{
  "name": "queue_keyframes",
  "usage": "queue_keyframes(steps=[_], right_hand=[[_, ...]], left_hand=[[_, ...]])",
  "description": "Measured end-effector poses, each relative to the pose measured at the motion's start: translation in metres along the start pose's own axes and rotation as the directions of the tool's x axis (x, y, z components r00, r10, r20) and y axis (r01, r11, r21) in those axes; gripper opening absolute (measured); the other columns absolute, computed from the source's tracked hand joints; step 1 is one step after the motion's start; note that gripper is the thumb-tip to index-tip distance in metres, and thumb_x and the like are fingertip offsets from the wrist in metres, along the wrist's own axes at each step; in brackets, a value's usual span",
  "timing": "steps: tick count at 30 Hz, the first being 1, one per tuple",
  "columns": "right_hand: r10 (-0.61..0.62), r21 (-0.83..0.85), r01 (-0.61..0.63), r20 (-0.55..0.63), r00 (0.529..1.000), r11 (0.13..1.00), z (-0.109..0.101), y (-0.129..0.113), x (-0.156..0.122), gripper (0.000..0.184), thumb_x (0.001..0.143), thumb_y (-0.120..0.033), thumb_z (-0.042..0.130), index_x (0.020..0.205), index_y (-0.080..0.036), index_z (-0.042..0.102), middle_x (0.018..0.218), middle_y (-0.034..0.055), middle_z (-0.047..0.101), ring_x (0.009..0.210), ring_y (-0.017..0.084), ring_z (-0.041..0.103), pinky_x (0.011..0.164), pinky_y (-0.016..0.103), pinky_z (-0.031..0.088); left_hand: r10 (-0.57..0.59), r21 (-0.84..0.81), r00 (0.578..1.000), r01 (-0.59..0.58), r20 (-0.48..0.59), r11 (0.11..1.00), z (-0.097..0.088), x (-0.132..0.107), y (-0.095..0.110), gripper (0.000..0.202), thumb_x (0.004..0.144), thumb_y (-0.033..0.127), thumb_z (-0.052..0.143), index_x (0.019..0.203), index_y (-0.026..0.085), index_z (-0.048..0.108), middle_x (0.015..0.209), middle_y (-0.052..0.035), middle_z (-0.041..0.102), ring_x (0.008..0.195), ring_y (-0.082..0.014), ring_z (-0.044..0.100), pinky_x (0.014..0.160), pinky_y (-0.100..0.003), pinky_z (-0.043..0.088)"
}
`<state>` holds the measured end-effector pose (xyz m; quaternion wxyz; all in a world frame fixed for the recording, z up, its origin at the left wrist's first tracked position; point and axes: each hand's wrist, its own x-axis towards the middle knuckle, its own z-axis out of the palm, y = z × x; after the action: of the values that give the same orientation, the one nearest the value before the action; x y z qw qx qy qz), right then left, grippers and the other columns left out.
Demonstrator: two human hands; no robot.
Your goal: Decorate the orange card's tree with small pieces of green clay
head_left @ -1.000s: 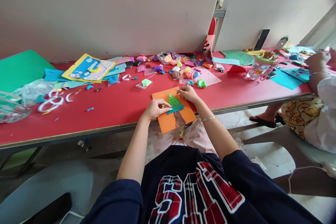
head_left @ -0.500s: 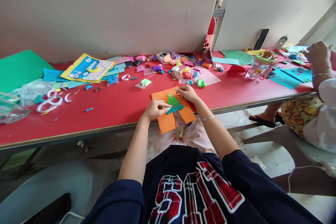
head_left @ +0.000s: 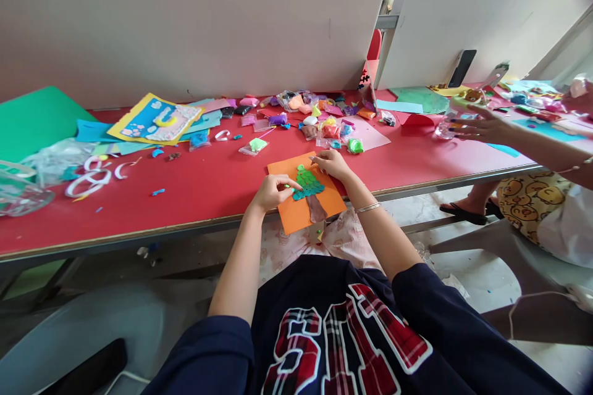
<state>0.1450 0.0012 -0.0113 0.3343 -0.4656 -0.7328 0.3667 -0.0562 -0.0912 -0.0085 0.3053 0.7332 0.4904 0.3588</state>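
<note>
Orange card (head_left: 290, 221) is overhanging the red table (head_left: 208, 182) edge; right hand (head_left: 332, 164) is likely steadying its top; left hand (head_left: 272, 193) is working at the tree's (head_left: 309, 184) left side; can't tell if either's pinching.

Daylight from the upper right leaves a sheen on the red bench (head_left: 213, 185), shadow beneath, lens distortion stretching the edges.

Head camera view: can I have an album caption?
Left hand and right hand at an orange sheet with a green-topped tree; colourful packets on the red table.
</note>
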Motion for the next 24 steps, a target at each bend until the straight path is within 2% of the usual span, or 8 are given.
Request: queue_keyframes(steps=[10,12,14,16,17,22,24], right_hand=[[-0.001,-0.009,0.001,-0.001,1.000,1.000,0.000,-0.001,-0.001,0.029,0.083,-0.037,0.055,0.068,-0.013,0.061,0.055,0.0003,0.056,0.053,0.010,0.047,0.055,0.023,0.034],[-0.004,-0.006,0.004,-0.001,1.000,1.000,0.000,-0.001,0.000,0.028,0.083,-0.037,0.055,0.070,-0.013,0.062,0.054,-0.0002,0.055,0.053,0.010,0.047,0.054,0.023,0.033],[-0.009,0.005,0.009,-0.004,1.000,1.000,-0.001,-0.001,0.000,0.029,0.083,-0.038,0.055,0.071,-0.013,0.063,0.053,-0.0008,0.054,0.052,0.010,0.046,0.054,0.023,0.033],[-0.012,0.027,0.012,0.002,1.000,1.000,-0.001,-0.001,-0.001,0.032,0.083,-0.041,0.055,0.072,-0.012,0.064,0.052,-0.0015,0.052,0.051,0.009,0.045,0.052,0.023,0.032],[-0.014,0.041,0.013,0.010,1.000,0.999,-0.002,-0.002,-0.002,0.033,0.083,-0.042,0.055,0.072,-0.012,0.064,0.051,-0.0018,0.051,0.050,0.009,0.045,0.052,0.022,0.032],[-0.045,0.122,0.039,0.051,0.998,0.992,-0.004,-0.002,-0.004,0.037,0.083,-0.047,0.056,0.070,-0.013,0.062,0.051,-0.0018,0.051,0.051,0.010,0.046,0.053,0.022,0.034],[-0.067,0.118,0.061,0.044,0.997,0.991,-0.003,0.000,-0.003,0.040,0.082,-0.050,0.056,0.068,-0.013,0.062,0.050,-0.0016,0.050,0.052,0.010,0.046,0.053,0.022,0.034]], left_hand=[[-0.012,-0.054,0.999,0.011,-0.032,0.998,-0.001,-0.002,0.000,0.022,0.065,0.020,0.056,0.070,0.016,0.077,0.056,0.0000,0.055,0.051,-0.0087,0.039,0.049,-0.024,0.030],[-0.012,-0.077,0.994,0.004,-0.106,0.997,0.000,0.002,-0.004,0.023,0.068,0.023,0.058,0.077,0.016,0.078,0.057,-0.0001,0.057,0.052,-0.0095,0.042,0.051,-0.024,0.033],[-0.006,-0.075,0.975,-0.011,-0.223,0.997,0.001,0.010,-0.008,0.025,0.072,0.030,0.060,0.083,0.016,0.078,0.063,-0.0016,0.061,0.056,-0.0111,0.047,0.055,-0.024,0.038],[0.017,-0.013,0.947,-0.023,-0.320,1.000,0.004,0.023,-0.012,0.026,0.075,0.037,0.063,0.082,0.017,0.078,0.067,-0.0026,0.064,0.059,-0.0121,0.050,0.058,-0.025,0.041],[0.038,0.041,0.942,-0.026,-0.335,0.999,0.006,0.031,-0.013,0.026,0.074,0.039,0.066,0.083,0.018,0.078,0.065,-0.0020,0.063,0.057,-0.0117,0.050,0.057,-0.025,0.041],[0.205,0.297,0.942,-0.123,-0.266,0.947,0.018,0.065,-0.011,0.027,0.073,0.045,0.074,0.083,0.020,0.079,0.062,-0.0006,0.058,0.054,-0.0111,0.049,0.055,-0.025,0.038],[0.222,0.345,0.933,-0.117,-0.283,0.931,0.023,0.071,-0.011,0.025,0.076,0.043,0.073,0.079,0.019,0.079,0.064,-0.0020,0.059,0.055,-0.0115,0.051,0.056,-0.025,0.037]])
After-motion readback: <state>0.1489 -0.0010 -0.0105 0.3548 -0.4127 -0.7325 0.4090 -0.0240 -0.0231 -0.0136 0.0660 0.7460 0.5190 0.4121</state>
